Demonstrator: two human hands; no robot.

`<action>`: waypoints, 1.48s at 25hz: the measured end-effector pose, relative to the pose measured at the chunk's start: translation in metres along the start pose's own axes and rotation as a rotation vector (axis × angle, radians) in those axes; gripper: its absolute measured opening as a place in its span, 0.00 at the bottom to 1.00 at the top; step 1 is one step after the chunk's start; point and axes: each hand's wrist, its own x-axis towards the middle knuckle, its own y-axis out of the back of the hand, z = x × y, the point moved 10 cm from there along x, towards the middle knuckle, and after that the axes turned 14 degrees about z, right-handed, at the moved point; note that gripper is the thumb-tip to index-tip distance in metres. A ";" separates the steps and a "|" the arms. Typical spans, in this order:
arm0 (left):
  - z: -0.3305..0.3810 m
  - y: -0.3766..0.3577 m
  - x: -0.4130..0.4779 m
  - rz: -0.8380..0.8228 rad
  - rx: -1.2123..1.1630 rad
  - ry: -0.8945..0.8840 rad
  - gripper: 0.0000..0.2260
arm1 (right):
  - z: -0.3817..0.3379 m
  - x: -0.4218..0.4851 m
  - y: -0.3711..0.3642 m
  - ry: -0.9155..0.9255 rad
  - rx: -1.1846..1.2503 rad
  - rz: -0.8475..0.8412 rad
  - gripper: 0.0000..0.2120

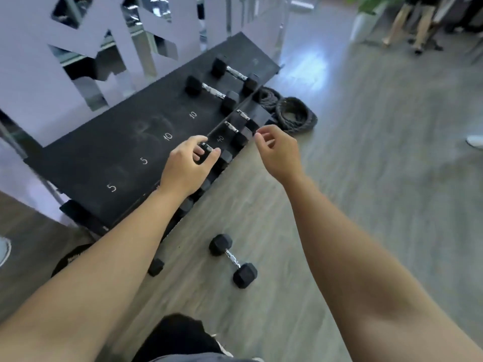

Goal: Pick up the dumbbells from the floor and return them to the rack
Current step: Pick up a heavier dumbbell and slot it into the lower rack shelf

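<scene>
A black dumbbell rack runs from lower left to upper right, with white numbers 5 and 10 on its top shelf. Two black hex dumbbells lie on the top shelf at the far end. More dumbbells sit on the lower shelf. My left hand is curled around the chrome handle of a dumbbell on the lower shelf. My right hand hovers open and holds nothing, just right of the rack's edge. One black hex dumbbell lies on the floor below my arms.
Coiled black battle ropes lie on the floor at the rack's far end. A white patterned partition stands behind the rack. A person's legs and a potted plant are at the top right. Grey wood-look floor stretches to the right.
</scene>
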 end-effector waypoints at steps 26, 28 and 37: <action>-0.353 -0.302 -0.120 -0.735 0.265 0.069 0.22 | 0.382 -0.234 -0.229 -0.813 -0.180 0.164 0.12; -0.415 -0.356 -0.158 -0.749 0.255 0.064 0.22 | 0.444 -0.265 -0.270 -0.830 -0.195 0.194 0.12; -0.630 -0.525 -0.254 -0.693 0.262 0.015 0.24 | 0.656 -0.418 -0.361 -0.901 -0.431 0.375 0.16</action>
